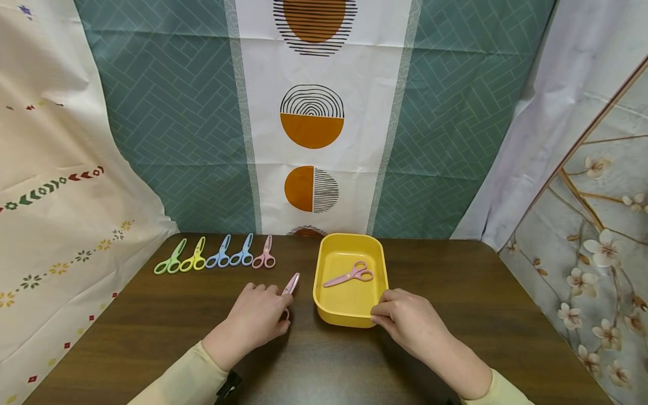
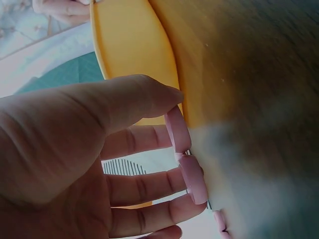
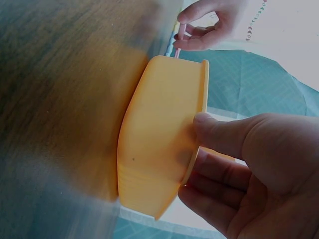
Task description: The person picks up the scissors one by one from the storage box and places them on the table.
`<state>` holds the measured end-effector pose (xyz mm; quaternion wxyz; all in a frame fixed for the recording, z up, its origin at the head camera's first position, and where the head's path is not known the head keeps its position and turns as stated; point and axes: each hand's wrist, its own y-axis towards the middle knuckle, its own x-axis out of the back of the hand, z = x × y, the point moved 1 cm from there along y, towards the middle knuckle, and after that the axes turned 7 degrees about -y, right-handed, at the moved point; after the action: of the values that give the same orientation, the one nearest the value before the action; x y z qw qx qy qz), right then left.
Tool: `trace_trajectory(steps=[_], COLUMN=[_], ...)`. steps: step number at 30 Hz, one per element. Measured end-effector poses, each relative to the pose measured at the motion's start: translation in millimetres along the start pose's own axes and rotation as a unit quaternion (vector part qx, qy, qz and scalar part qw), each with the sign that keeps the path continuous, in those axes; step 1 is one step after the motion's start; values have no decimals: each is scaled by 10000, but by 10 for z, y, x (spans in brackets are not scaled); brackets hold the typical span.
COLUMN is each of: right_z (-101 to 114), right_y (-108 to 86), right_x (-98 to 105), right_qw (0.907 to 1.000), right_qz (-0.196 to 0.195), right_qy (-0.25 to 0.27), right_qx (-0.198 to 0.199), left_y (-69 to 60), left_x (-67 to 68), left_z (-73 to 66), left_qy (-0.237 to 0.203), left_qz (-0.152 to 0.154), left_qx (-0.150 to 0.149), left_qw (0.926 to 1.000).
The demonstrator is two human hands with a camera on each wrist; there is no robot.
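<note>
My left hand (image 1: 258,316) pinches a pair of pink scissors (image 1: 291,284) by the handles, to the left of a yellow tray. In the left wrist view, the thumb and fingers lie on the pink handle loops (image 2: 178,129). The yellow tray (image 1: 328,315) stands on the table, and my right hand (image 1: 412,320) grips its near right corner. From the right wrist view, the thumb is outside the tray wall (image 3: 164,109) and the fingers reach over its rim. Another pair of pink scissors (image 1: 349,277) lies inside the tray, handles toward the right.
On the brown table (image 1: 445,281), a row at the back left holds green scissors (image 1: 172,260), yellow scissors (image 1: 194,257), two blue scissors (image 1: 220,256) and pink scissors (image 1: 265,256). A patterned curtain (image 1: 445,140) hangs behind the table, with more cloth on both sides.
</note>
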<state>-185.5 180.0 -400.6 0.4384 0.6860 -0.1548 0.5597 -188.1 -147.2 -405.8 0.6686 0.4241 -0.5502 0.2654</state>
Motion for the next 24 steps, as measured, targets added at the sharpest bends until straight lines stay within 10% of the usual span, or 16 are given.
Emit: trace_trajectory(steps=[24], right_z=[-17], right_y=[2], right_x=[7], right_qw=[9999], right_qz=[13], right_qy=[107], right_qx=[12], left_y=[3], left_x=[-52], left_z=[-22], left_qy=[-153], left_qz=[550], left_qx=[230], left_qw=[9981])
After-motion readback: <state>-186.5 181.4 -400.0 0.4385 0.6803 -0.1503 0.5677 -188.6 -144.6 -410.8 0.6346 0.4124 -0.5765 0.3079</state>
